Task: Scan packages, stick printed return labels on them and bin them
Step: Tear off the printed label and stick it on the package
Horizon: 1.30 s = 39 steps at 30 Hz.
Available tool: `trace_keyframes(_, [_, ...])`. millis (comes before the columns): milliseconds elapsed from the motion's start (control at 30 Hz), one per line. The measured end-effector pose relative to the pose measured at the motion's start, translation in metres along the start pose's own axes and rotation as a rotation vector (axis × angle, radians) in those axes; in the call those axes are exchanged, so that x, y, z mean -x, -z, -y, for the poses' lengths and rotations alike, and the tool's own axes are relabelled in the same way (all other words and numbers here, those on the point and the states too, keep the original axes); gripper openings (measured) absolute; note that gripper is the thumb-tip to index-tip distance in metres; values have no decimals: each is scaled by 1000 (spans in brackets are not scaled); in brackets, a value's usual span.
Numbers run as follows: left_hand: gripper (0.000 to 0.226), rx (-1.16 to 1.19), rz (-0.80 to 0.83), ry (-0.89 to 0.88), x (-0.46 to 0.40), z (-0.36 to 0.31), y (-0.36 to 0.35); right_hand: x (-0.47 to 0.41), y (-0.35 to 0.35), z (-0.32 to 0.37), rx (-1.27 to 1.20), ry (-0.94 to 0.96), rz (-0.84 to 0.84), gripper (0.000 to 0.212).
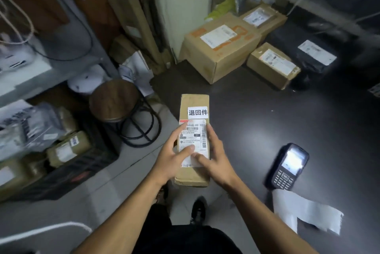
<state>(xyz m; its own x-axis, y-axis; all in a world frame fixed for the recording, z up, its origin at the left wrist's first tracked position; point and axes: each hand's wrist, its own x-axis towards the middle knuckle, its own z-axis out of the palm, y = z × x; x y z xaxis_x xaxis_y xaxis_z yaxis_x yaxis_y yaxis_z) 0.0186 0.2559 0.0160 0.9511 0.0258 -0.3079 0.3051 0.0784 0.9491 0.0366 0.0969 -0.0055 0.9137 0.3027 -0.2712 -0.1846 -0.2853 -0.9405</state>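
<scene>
A long narrow cardboard package (192, 103) lies at the near left corner of the dark table (267, 122). A small white sticker with three black characters (197, 112) sits on its top. Below it is a white barcode label (193, 140). My left hand (174, 155) lies flat on the label's left side, thumb pressing the middle. My right hand (213, 155) presses the label's right edge with straight fingers. A black handheld scanner (290, 166) with a lit screen lies on the table to the right.
White label backing paper (304, 212) hangs over the table's near edge. Several labelled cartons (220, 46) and a black bag (312, 54) sit at the table's far side. A round stool (115, 99) and a black crate of parcels (67, 163) stand on the floor at left.
</scene>
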Motion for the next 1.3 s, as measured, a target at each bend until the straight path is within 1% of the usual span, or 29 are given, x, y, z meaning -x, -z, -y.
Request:
trace_keyframes(133, [57,79,-186,-53,34,-1,42,-4,-47,27,-32,47,104,82])
trace_keyframes(200, [55,99,-248,-78,49,0,67,-4,-74,38,-36,78,158,77])
trace_keyframes(300, [54,127,-310,-88,74,3,108,-7,-115,50,-26,101,276,73])
trace_keyframes(400, [50,161,-378,-87,106,8,149,-5,-165,70,24,125,338,73])
trace_keyframes(533, [50,199,-479,-97,151,20,209,5,-238,87,36,124,468,70])
trace_keyframes(733, [51,357,-604,-141,203,40,302,18,-335,101,-14,111,623,68])
trace_keyframes(833, [56,328,-664,-141,220,48,333,20,-374,106,32,140,692,70])
trace_keyframes(1067, [53,267,-866,-172,229,66,382,7,-431,126,110,62,909,75])
trace_keyframes(1200, [60,249,-975,-148,210,77,402,-22,-458,136,206,15,964,85])
trace_keyframes(1300, [61,258,-1041,-135,189,84,421,-50,-480,142,314,28,1001,94])
